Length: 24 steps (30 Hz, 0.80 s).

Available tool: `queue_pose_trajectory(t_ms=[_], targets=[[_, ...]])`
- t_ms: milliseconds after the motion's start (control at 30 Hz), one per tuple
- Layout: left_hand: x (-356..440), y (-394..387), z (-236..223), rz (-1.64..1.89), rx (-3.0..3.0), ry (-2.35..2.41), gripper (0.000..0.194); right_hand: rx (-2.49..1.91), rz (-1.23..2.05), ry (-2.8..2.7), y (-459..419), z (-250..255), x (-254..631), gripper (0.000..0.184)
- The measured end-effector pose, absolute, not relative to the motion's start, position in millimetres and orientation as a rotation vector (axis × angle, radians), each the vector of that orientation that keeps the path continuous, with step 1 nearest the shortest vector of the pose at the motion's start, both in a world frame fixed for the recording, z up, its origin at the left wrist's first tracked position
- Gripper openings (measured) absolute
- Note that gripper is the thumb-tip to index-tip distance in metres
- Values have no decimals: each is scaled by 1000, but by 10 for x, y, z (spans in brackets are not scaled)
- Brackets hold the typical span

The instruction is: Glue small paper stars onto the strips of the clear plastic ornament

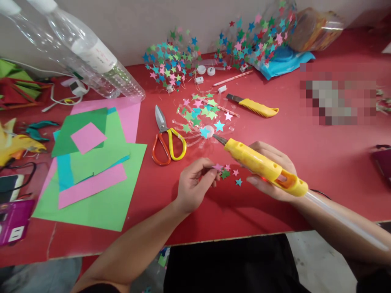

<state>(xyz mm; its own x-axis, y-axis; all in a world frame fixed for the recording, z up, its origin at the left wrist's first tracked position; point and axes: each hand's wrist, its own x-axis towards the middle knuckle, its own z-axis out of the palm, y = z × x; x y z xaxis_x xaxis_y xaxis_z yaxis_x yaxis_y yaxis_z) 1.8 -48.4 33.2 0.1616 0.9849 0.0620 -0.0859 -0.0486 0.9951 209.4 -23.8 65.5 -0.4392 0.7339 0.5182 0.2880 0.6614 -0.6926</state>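
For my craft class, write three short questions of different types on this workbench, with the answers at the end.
1. True or false: the right hand holds the yellow glue gun.

2. Which tool lies between the colored paper sheets and the plastic strips with stars?
A. Yellow utility knife
B. Scissors
C. Glue gun

3. Fill in the blank: the fingertips of the left hand pinch a small pink ____.

Key: 1. True. 2. B. 3. star.
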Motion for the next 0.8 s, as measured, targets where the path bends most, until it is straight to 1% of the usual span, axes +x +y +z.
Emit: queue_pose_trajectory(t_ms=[133, 333, 567, 800], targets=[[-63, -449, 342, 1352, 1326, 1074, 9, -678, 706, -2045, -217, 724, 2136, 20], [-125, -374, 405, 1508, 1371, 1156, 6, -689, 744, -2143, -245, 690, 2099, 27], [-111, -391, 442, 1460, 1489, 1238, 8, -704, 742, -2156, -270, 597, 2050, 24], [-117, -407, 444, 1414, 1460, 1234, 11, -708, 737, -2138, -258, 550, 2043, 21]])
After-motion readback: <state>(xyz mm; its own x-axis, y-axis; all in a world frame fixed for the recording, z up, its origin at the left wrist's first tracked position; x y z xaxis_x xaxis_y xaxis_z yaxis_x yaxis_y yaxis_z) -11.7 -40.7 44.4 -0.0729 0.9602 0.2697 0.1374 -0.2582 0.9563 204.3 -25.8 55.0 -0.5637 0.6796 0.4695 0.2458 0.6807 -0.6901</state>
